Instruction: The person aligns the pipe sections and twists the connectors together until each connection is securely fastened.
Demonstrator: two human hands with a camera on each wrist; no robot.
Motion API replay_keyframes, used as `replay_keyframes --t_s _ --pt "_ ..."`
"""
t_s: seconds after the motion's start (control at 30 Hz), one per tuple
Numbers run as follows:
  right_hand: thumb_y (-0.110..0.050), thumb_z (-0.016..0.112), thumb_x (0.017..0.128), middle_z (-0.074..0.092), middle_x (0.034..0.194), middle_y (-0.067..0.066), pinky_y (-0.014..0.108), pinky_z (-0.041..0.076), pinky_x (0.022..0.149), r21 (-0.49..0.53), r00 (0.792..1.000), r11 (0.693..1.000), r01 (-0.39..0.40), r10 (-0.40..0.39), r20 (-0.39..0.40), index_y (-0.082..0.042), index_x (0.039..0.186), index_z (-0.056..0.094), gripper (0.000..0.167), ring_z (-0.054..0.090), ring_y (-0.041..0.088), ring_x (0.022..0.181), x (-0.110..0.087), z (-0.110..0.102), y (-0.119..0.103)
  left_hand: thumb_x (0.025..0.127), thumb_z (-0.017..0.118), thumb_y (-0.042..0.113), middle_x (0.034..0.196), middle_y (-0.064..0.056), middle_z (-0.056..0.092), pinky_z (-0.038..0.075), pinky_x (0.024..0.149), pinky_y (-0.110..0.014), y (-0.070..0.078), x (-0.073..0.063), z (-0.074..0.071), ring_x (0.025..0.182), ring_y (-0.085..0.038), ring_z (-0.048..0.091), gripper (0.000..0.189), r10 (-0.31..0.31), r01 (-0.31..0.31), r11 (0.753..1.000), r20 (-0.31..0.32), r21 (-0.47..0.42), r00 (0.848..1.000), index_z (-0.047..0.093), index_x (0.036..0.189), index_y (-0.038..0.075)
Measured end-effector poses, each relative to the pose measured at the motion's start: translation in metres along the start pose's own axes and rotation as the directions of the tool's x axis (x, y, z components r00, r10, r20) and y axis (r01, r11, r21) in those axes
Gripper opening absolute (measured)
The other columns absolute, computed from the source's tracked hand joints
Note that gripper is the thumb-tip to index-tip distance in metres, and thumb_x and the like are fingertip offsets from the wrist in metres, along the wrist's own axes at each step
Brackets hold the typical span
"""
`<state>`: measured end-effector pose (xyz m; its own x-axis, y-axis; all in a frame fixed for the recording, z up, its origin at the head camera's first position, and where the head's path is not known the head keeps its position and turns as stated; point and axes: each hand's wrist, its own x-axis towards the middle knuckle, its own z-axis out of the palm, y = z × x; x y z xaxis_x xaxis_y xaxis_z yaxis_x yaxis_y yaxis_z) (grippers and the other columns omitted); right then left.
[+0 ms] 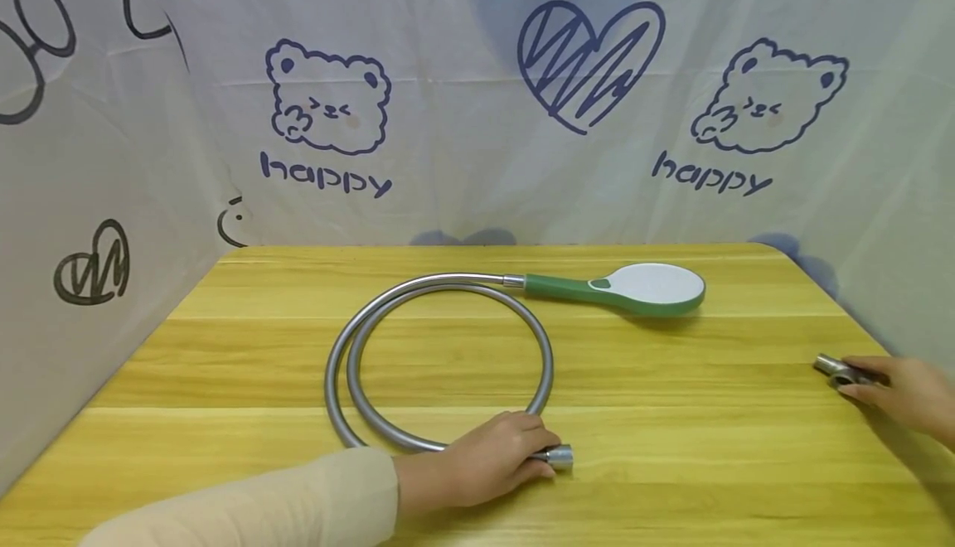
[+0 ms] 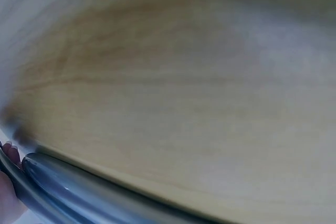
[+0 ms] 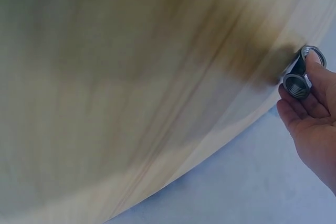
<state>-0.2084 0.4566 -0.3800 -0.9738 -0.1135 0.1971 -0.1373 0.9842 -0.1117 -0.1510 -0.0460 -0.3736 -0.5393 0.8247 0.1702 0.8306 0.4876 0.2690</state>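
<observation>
A coiled metal shower hose [image 1: 549, 356] lies on the wooden table, joined at its far end to the handle of a green and white shower head [image 1: 656, 286]. My left hand [image 1: 488, 460] grips the hose's near end, with the silver connector nut [image 1: 561, 457] sticking out past the fingers. In the left wrist view, stretches of hose [image 2: 79, 187] run beside my fingers at the lower left. At the table's right side, my right hand [image 1: 910, 394] pinches a small metal pipe fitting [image 1: 839, 371]. Threaded openings of the fitting [image 3: 296, 86] face the right wrist camera.
The yellow wood-grain table [image 1: 709, 447] lies under everything. A white cloth [image 1: 448, 99] with drawn bears and hearts hangs behind it and along both sides. The shower head lies toward the back, between the hose coil and my right hand.
</observation>
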Motion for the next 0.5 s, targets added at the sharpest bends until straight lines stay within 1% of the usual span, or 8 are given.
replay_keyframes --t_s 0.23,0.37,0.5 --pt "-0.025 0.069 0.082 0.061 0.083 0.033 0.024 0.027 0.048 0.018 0.998 1.000 -0.024 0.023 0.062 0.019 0.114 0.051 0.056 0.038 0.015 0.054 0.0008 -0.0034 -0.0058 0.092 0.056 0.025 0.101 0.001 0.064 0.045 0.082 -0.012 -0.0015 -0.0009 0.0006 0.091 -0.003 0.058 0.028 0.010 -0.010 1.000 -0.003 -0.017 1.000 0.062 0.113 0.007" --pt "-0.028 0.067 0.083 0.061 0.078 0.026 0.024 0.026 0.048 0.008 0.998 1.000 -0.018 0.018 0.056 0.017 0.114 0.052 0.057 0.034 0.015 0.052 0.0000 -0.0033 -0.0085 0.093 0.055 0.025 0.101 0.001 0.064 0.045 0.082 -0.012 -0.0019 -0.0008 0.0007 0.092 -0.003 0.057 0.028 0.013 -0.013 1.000 -0.002 -0.017 1.000 0.062 0.113 0.007" --pt "-0.031 0.067 0.083 0.062 0.077 0.025 0.024 0.025 0.049 0.011 0.999 1.000 -0.012 0.011 0.042 0.016 0.114 0.053 0.058 0.033 0.014 0.052 -0.0004 -0.0029 -0.0096 0.092 0.056 0.025 0.101 0.000 0.064 0.045 0.082 -0.012 -0.0022 -0.0008 0.0010 0.091 -0.004 0.057 0.028 0.016 -0.016 1.000 -0.006 -0.021 1.000 0.062 0.113 0.007"
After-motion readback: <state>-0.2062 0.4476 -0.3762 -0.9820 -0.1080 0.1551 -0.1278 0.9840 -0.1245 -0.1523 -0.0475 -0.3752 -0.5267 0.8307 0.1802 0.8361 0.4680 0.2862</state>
